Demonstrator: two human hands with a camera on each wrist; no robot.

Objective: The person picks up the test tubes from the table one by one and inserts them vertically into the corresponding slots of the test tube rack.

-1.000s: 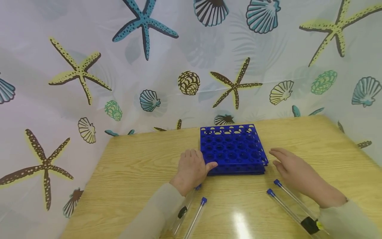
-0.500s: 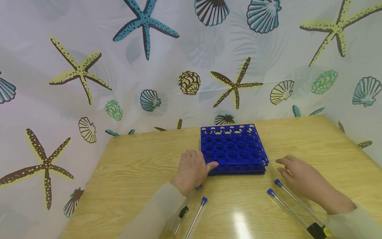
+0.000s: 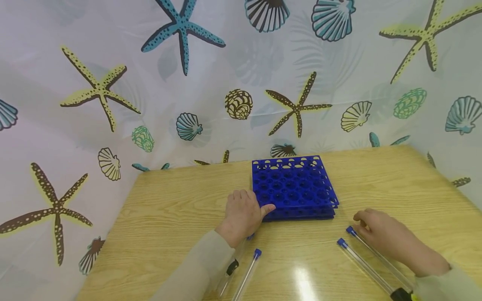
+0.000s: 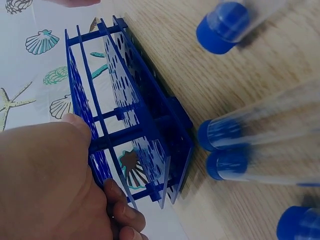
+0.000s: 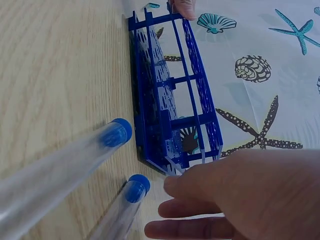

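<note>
A blue test tube rack (image 3: 290, 184) with round holes lies on the table, and no tubes show in it. My left hand (image 3: 241, 215) grips its near left corner, thumb over the front edge; in the left wrist view the fingertips (image 4: 127, 215) curl at the rack's end. My right hand (image 3: 388, 236) is off the rack, beside a clear test tube (image 3: 380, 257) with a blue cap. In the right wrist view its fingers (image 5: 190, 229) are extended, with nothing held. Another capped test tube (image 3: 363, 265) lies parallel to that one.
Clear, blue-capped tubes, one test tube (image 3: 246, 276) among them, lie near my left forearm, partly hidden. A dark piece (image 3: 400, 294) under the right sleeve overlaps the right tubes. A patterned curtain (image 3: 226, 83) hangs behind the wooden table (image 3: 180, 196).
My right hand has moved back toward me, away from the rack's right side to beside the nearby tube cap, its fingers bending more. My left hand and the rack have stayed in place.
</note>
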